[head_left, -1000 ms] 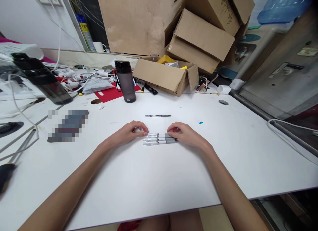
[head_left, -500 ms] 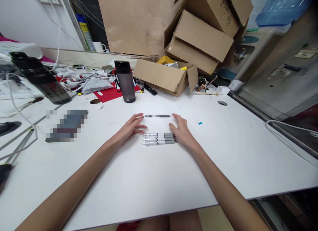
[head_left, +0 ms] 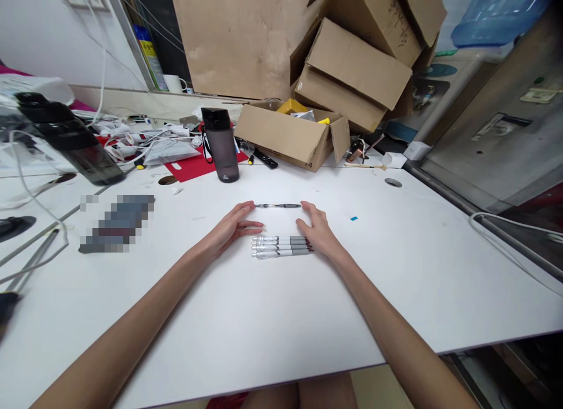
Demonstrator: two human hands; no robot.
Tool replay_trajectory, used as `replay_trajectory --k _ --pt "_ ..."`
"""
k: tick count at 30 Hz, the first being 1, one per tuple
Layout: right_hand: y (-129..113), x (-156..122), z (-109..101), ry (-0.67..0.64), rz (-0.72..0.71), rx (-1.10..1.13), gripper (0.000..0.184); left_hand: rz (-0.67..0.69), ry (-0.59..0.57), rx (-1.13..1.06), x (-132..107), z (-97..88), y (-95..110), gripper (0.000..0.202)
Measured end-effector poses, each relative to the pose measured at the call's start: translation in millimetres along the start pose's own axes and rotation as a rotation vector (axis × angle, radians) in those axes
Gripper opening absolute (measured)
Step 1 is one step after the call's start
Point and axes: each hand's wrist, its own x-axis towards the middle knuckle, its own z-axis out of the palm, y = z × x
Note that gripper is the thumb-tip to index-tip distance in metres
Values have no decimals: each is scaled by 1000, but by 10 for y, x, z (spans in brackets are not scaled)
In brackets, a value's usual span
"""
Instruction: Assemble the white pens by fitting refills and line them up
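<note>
Three grey-and-clear pens [head_left: 281,246] lie side by side in a neat row on the white table [head_left: 272,315]. A single dark pen [head_left: 278,205] lies crosswise a little farther away. My left hand [head_left: 233,226] rests flat and open, its fingertips touching that pen's left end. My right hand [head_left: 317,228] is open too, fingers stretched to the pen's right end. Both hands flank the row of three pens and hold nothing.
A dark water bottle [head_left: 221,145] stands behind the pens. An open cardboard box [head_left: 290,136] and stacked boxes [head_left: 360,63] fill the back. Cables, a large black bottle [head_left: 70,139] and a blurred flat object [head_left: 116,222] lie at the left. A small blue scrap [head_left: 352,218] lies at the right.
Both hands left the ends of the three-pen row, opened, and reached forward to the ends of the single dark pen. The pens have not moved.
</note>
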Motion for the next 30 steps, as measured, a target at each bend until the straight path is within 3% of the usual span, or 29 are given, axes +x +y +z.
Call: replay_trajectory --k 8,12,15,23,30 --pt "2 50 -5 48 14 124 53 17 22 7 -29 45 27 35" --pt "-35 70 -66 125 46 362 45 127 45 71 -118 122 66 32" --pt "-65 35 -108 98 51 415 38 231 42 137 -177 171 83 33" --pt "-123 -85 -85 60 -204 -64 15 405 39 387 -226 188 87 28" --pt "-251 -167 -155 -49 -365 -259 23 655 26 761 -297 216 96 19"
